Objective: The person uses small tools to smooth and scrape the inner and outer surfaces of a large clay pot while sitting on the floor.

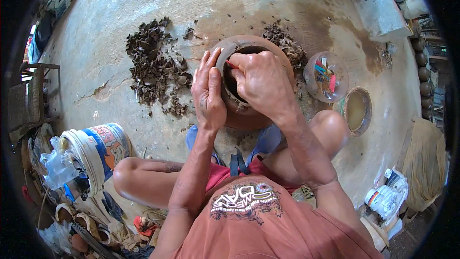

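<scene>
Bucket: white, with blue and orange print, tipped toward the floor's left edge, clear plastic bags bunched at its mouth.
Scraps, left heap: dark curled pieces spread on the floor, between its left edge and the pot.
Left hand: raised at the end of a forearm that comes up from below, wrist nearly straight. The fingers lie together, stretched toward the far side, flat along the pot's left shoulder; the thumb stands upright beside the rim. The grip is wide, a palm braced on the wall and closed around nothing.
Pot: round, reddish brown, resting on the floor between the feet and well in from the floor's edges, its dark mouth facing up.
Red tool: a small piece shows at the inner left of the mouth; the rest is hidden.
Right hand: reaches across the mouth, knuckles up, fingers curled down and inward, forearm slanting in from the lower right. The grip is narrow, thumb and fingers pinching the red tool.
Scraps, right heap: a smaller pile just beyond the pot's far right side.
Tub: clear and round, with thin coloured sticks inside, toward the floor's right edge.
Basin: round, with cloudy liquid, just beside the tub on its near side.
</scene>
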A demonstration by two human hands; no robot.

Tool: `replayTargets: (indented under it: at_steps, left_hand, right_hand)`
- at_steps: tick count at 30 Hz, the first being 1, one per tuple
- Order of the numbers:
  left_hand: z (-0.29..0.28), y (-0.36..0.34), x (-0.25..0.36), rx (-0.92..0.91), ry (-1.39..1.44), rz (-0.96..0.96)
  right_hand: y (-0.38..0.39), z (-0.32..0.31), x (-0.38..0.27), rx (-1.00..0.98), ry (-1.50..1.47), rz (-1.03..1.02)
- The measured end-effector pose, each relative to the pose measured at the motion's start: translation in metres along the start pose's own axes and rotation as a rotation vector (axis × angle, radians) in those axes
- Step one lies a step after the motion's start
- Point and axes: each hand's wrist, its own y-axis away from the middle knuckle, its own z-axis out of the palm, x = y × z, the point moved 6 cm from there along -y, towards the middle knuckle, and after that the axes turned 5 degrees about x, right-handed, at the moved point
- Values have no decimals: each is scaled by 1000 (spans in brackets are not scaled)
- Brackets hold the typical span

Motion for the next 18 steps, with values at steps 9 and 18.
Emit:
replayTargets:
  at_steps: [9,18]
  left_hand:
    - [12,-44,-14,-261,153,-101]
    - [44,-84,-9,-701,283,-204]
  right_hand:
    - [-3,-5,-4,-121,0,-188]
    - [-2,-5,-1,-333,46,-264]
